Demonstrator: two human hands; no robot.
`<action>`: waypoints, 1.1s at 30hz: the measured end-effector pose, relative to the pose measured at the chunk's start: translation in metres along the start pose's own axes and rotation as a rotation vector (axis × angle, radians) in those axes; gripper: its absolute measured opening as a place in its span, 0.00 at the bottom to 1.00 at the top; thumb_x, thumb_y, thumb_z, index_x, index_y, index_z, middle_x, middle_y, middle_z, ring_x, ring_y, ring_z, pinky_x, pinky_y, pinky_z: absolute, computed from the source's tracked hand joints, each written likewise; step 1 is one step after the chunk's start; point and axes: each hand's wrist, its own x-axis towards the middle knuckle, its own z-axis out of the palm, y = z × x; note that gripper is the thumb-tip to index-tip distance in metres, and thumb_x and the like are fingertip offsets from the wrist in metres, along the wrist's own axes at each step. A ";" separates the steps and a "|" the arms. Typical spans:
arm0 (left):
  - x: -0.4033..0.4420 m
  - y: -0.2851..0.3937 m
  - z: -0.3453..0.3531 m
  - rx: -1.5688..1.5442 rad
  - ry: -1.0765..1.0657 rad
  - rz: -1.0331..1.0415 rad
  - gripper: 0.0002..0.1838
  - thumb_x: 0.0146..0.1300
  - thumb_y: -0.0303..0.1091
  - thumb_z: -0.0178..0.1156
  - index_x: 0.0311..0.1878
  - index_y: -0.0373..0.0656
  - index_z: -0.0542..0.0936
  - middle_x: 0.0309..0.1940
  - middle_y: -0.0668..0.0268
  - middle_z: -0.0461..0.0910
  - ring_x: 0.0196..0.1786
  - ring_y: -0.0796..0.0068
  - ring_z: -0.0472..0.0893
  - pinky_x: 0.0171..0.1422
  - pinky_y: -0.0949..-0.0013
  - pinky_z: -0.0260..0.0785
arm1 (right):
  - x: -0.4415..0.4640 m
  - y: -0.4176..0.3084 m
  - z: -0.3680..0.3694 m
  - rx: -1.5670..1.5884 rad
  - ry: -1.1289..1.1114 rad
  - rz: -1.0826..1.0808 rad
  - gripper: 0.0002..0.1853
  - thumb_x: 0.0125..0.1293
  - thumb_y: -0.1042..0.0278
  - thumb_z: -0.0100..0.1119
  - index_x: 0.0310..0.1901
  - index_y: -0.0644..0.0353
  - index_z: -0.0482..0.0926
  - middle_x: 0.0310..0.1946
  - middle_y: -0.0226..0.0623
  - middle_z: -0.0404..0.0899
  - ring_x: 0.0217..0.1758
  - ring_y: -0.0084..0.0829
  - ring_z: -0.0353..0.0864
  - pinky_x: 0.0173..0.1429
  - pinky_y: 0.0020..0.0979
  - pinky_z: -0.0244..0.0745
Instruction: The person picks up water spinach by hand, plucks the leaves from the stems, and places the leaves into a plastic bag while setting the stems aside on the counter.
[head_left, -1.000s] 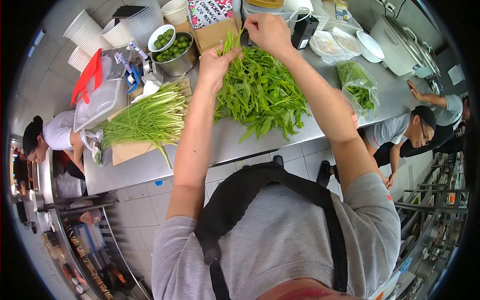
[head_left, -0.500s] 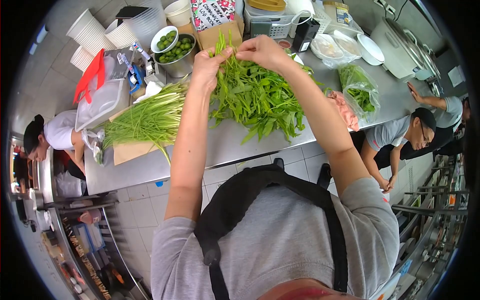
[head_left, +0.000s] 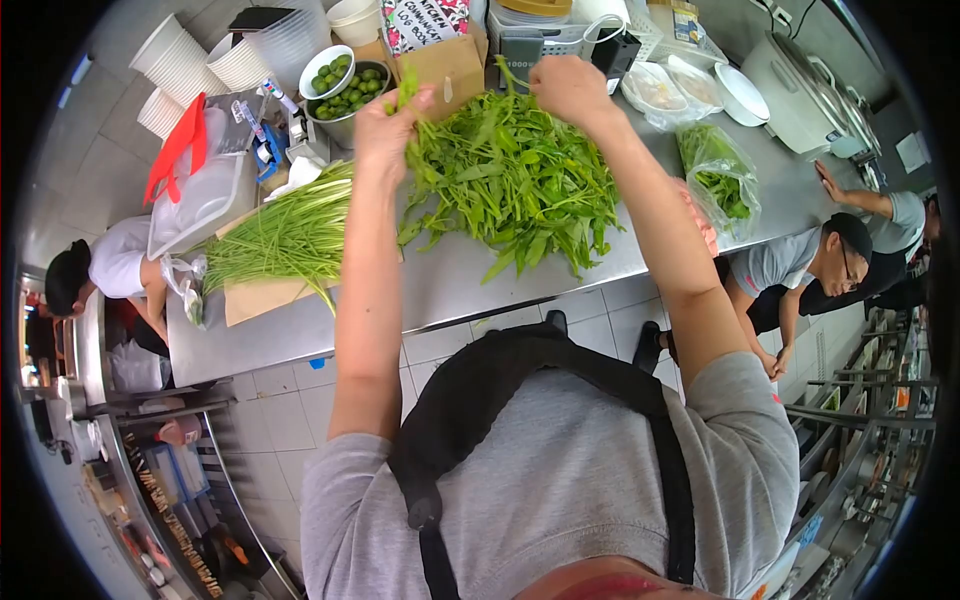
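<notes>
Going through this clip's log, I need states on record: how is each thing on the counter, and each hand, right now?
Left hand: grip closed on leafy stems.
Right hand: grip closed on a green sprig.
Leafy greens: loose, heaped.
Thin stalks: loose, spread out.
White bowl: holding green fruit.
Metal pot: holding green fruit.
White cups: nested.
Clear bag: holding greens.

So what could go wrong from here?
The leafy greens spread close to the near edge of the counter, so pulling stems out could drag some onto the floor. Stray leaves might mix into the long thin stalks beside the left forearm. The white bowl of small green fruit sits on a metal bowl near the left hand; a bump could tip it.
</notes>
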 end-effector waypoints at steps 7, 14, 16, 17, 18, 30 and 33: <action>-0.005 -0.004 -0.017 -0.084 0.038 -0.053 0.12 0.49 0.36 0.64 0.35 0.39 0.79 0.23 0.69 0.77 0.22 0.86 0.70 0.24 0.81 0.55 | -0.001 -0.017 0.036 -0.245 0.047 -0.302 0.08 0.49 0.72 0.50 0.28 0.58 0.79 0.29 0.40 0.78 0.39 0.40 0.78 0.35 0.38 0.73; -0.018 -0.014 -0.009 -0.050 -0.060 -0.122 0.11 0.51 0.36 0.62 0.35 0.39 0.79 0.26 0.68 0.78 0.23 0.87 0.68 0.25 0.81 0.55 | -0.006 -0.031 0.067 -0.040 -0.245 -0.126 0.08 0.49 0.70 0.51 0.29 0.56 0.80 0.30 0.43 0.78 0.36 0.41 0.78 0.41 0.36 0.74; -0.019 -0.012 -0.010 -0.030 -0.058 -0.149 0.13 0.51 0.37 0.62 0.37 0.39 0.78 0.28 0.69 0.78 0.25 0.87 0.69 0.25 0.81 0.55 | 0.002 -0.014 0.065 0.313 -0.186 0.071 0.06 0.48 0.67 0.53 0.28 0.53 0.80 0.27 0.42 0.79 0.33 0.38 0.79 0.41 0.32 0.73; -0.018 -0.013 -0.011 -0.006 -0.064 -0.173 0.14 0.51 0.37 0.62 0.38 0.40 0.78 0.29 0.69 0.78 0.27 0.87 0.71 0.26 0.81 0.55 | 0.007 -0.004 0.068 0.312 -0.192 0.067 0.06 0.48 0.67 0.53 0.28 0.53 0.80 0.27 0.42 0.79 0.33 0.38 0.79 0.41 0.32 0.73; -0.017 -0.016 -0.008 -0.009 -0.060 -0.175 0.14 0.51 0.37 0.62 0.38 0.40 0.78 0.29 0.69 0.78 0.27 0.87 0.71 0.26 0.81 0.55 | 0.011 0.002 0.061 0.497 -0.174 0.018 0.07 0.47 0.66 0.55 0.28 0.54 0.80 0.26 0.39 0.79 0.31 0.36 0.78 0.40 0.31 0.73; 0.004 -0.021 0.045 0.122 -0.103 0.030 0.08 0.50 0.34 0.62 0.31 0.40 0.79 0.22 0.72 0.75 0.21 0.86 0.67 0.22 0.80 0.55 | 0.005 0.001 0.002 0.275 0.269 -0.114 0.06 0.49 0.67 0.54 0.29 0.54 0.78 0.21 0.39 0.76 0.23 0.38 0.76 0.33 0.34 0.71; 0.002 -0.022 0.031 0.175 -0.123 -0.026 0.07 0.52 0.33 0.60 0.32 0.41 0.77 0.22 0.70 0.76 0.22 0.86 0.68 0.24 0.80 0.58 | 0.003 0.015 0.002 -0.006 0.212 -0.004 0.06 0.50 0.68 0.53 0.30 0.51 0.79 0.22 0.38 0.77 0.29 0.38 0.77 0.36 0.37 0.72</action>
